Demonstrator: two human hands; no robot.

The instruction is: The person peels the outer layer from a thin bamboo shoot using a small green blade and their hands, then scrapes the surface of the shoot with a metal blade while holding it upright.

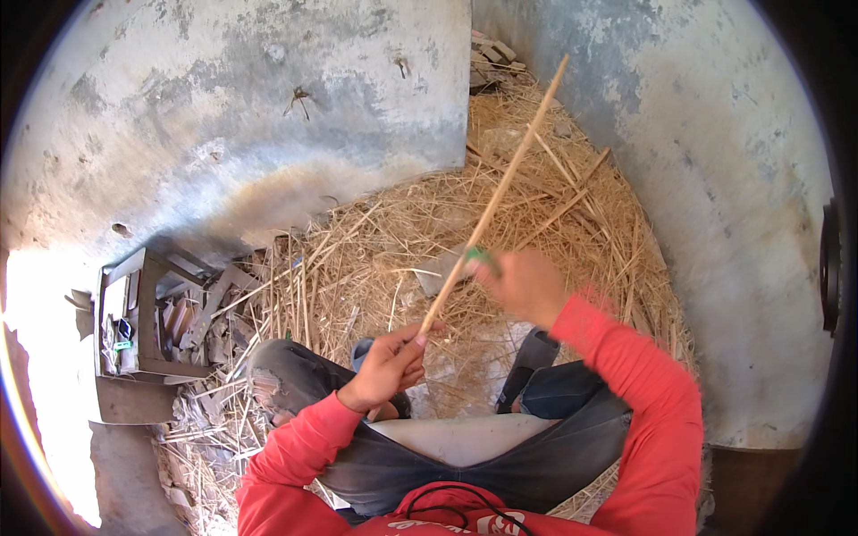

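Observation:
My left hand [391, 364] is closed round the lower part of a long, pale wooden stick [505, 183]. The stick slants up and away to the right, its tip rising against the far wall. My right hand [525, 284], somewhat blurred, is closed on a small green object [483, 259] at the stick's side, above my left hand. Blur and my fingers hide the exact kind of that green object. Just left of it is a greyish flat patch [433, 279], and I cannot tell whether it is part of the object or lies on the ground.
Straw and wood shavings [572, 237] cover the ground between my bent legs and the walls. On the left stands a worn wooden box frame [147, 366] holding scraps and small items. A peeling plaster wall [268, 107] rises ahead, another wall [742, 179] on the right. Bricks [493, 54] lie in the far gap.

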